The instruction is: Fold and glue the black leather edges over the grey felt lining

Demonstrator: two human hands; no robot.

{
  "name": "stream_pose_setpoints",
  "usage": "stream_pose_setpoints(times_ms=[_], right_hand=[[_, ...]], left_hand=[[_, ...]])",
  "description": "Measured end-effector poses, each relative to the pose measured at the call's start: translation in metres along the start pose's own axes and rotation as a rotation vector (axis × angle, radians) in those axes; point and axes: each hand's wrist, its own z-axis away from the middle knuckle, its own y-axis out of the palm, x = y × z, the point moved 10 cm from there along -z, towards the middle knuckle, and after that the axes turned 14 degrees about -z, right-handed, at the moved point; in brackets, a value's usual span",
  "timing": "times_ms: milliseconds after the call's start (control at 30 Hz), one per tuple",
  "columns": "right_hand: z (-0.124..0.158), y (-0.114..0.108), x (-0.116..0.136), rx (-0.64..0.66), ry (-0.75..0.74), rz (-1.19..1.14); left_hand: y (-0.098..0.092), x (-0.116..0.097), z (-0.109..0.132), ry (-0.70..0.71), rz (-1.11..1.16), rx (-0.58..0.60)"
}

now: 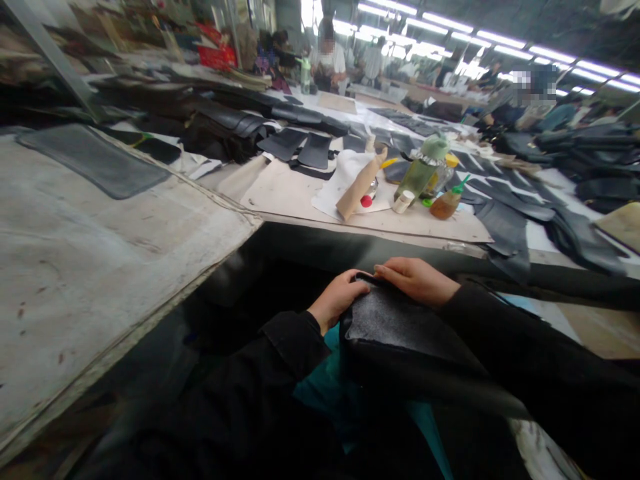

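Observation:
A black leather piece, perhaps part of a bag, lies across my lap with its grainy top surface catching the light. My left hand grips its upper left corner, thumb on top and fingers tucked out of sight beneath. Close beside it, my right hand pinches the upper edge between thumb and fingers. Both hands are closed on the leather. Teal cloth shows under the piece. The lower part of the leather fades into the dark of my sleeves and lap.
A worktable ahead carries a green bottle, a squeeze bottle with brown liquid, a white-capped jar and several black leather pieces. A pale table is at left, holding a dark panel. People work farther back.

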Motion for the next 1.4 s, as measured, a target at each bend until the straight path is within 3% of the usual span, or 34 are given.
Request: stream_pose_setpoints(times_ms=[100,533,833,1200,1400], right_hand=[[0.001,0.003,0.002,0.012,0.006,0.016],[0.000,0.005,-0.001,-0.207,-0.006,0.102],[0.004,0.002,0.007,-0.245,-0.048,0.182],[0.003,-0.008,0.001,-0.306,-0.084,0.189],[0.011,-0.004,0.016,-0.283,-0.133,0.310]], left_hand=[[0.000,0.000,0.001,-0.015,0.007,-0.003],[-0.002,0.006,0.002,-0.012,0.054,0.001],[0.002,0.000,0.009,0.080,0.103,0.124],[-0.002,-0.004,-0.007,-0.031,-0.033,-0.078],[-0.003,-0.005,-0.006,-0.005,-0.048,-0.125]])
